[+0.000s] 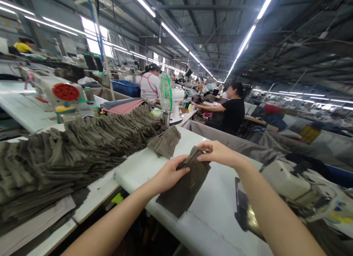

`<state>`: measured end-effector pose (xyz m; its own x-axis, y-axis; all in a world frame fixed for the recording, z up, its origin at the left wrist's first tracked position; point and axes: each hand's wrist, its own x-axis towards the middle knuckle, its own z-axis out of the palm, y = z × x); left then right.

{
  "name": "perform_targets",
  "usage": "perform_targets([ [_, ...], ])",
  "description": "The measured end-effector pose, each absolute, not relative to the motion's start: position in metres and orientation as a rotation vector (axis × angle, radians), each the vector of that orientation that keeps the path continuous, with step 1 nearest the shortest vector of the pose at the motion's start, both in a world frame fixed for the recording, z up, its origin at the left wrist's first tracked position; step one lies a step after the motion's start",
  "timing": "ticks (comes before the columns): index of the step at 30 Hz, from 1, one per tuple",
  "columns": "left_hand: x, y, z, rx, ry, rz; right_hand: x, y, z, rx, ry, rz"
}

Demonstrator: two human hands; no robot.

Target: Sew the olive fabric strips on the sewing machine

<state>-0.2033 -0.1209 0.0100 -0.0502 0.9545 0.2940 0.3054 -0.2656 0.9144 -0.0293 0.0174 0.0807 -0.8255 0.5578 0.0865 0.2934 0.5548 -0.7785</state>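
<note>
Both hands were on one olive-brown fabric piece [184,191] on the white work table [212,215], lower centre of frame. Its lower end lay flat on the tbl, its top bunched btw the hands. L hand [170,174] was curled over the bunched part, fingers closed down on the cloth, not spread. R hand [217,153] came in from the right, fingers pressed together, pinching the top edge; thumb hard to make out. As for what was done vs left, going by how things lay: a big pile of same-colour pieces [66,149] ran from the left edge toward centre, overlapped in rows, too many to count. One folded piece [165,142] sat at the pile's right end, close to the hands but not touching them, and looked like the only one set apart. So approx one piece in hand, one aside, bulk of the pile not dealt with. A dark flat object, prob a phone [242,201], lay just under the R forearm. Upper left: sewing machine w/ red wheel [65,92]. Top centre: green-bladed fan [165,92]. Right of centre, a co-worker in black [234,114] reached across another tbl, well apart from these hands.
</note>
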Motion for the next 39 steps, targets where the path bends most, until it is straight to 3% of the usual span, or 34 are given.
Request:
perform_targets([
  [4, -0.234, -0.106, 0.006, 1.557, 1.517, 1.157, -0.071, 0.063, 0.049, -0.844, -2.355, 1.009],
  [10, -0.287, -0.076, 0.023, 1.725, 2.283, 0.831, -0.143, 0.114, 0.022, -0.892, -2.283, 0.922],
  [16, -0.318, -0.054, 0.020, 1.709, 2.574, 0.630, -0.201, 0.142, -0.007, -0.906, -2.239, 0.915],
  [25, -0.353, 0.006, 0.010, 1.699, 2.448, 0.355, -0.217, 0.161, -0.039, -0.932, -2.283, 0.988],
  [34, -0.291, -0.038, -0.006, 1.802, 2.362, 0.380, -0.132, 0.128, -0.054, -0.980, -2.307, 0.958],
  [39, -0.300, -0.021, -0.002, 1.744, 2.223, 0.251, -0.098, 0.102, -0.057, -1.109, -2.231, 0.899],
])
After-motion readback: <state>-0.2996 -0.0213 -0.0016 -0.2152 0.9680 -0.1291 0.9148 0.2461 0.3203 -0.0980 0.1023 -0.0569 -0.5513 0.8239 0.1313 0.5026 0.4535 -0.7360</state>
